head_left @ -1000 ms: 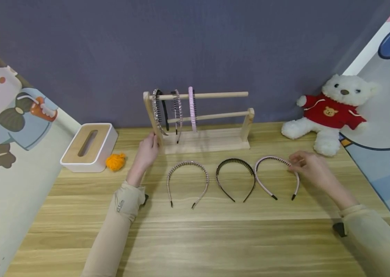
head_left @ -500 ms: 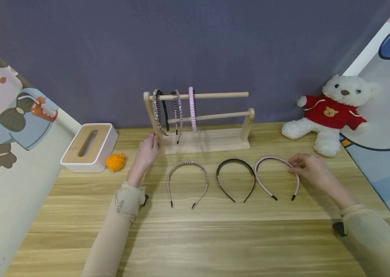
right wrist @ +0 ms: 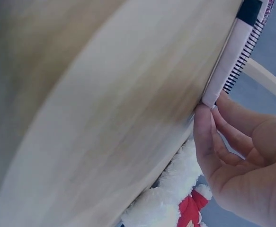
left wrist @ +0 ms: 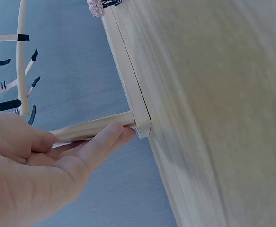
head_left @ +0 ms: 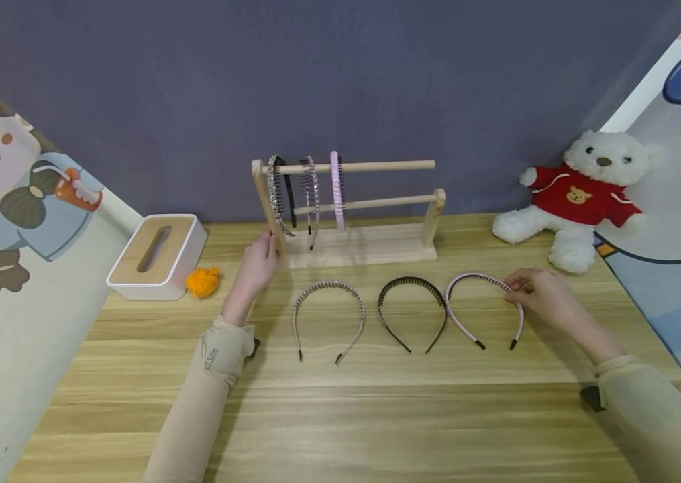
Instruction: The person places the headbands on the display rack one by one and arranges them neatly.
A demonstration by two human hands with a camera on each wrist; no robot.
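Observation:
My left hand [head_left: 257, 263] grips the left upright of a wooden headband rack [head_left: 376, 247], low down near its base. In the left wrist view, thumb and fingers lie on both sides of the upright [left wrist: 93, 126]. Toward the right, my right hand [head_left: 548, 298] pinches the right side of a pink headband [head_left: 520, 316] with thumb and fingertips. The right wrist view shows its dark end, its row of teeth and the pink band [right wrist: 230, 59] right at the tabletop. To its left lie a black toothed headband [head_left: 410, 280] and a pale pink beaded headband [head_left: 327, 284].
Several headbands, among them a sparkly one [head_left: 274, 194] and a glossy pink one [head_left: 337, 191], hang toward the rack's left. A tissue box [head_left: 192, 258] and orange yarn ball [head_left: 202, 282] stand left. A white teddy bear [head_left: 575, 194] in red sits back right.

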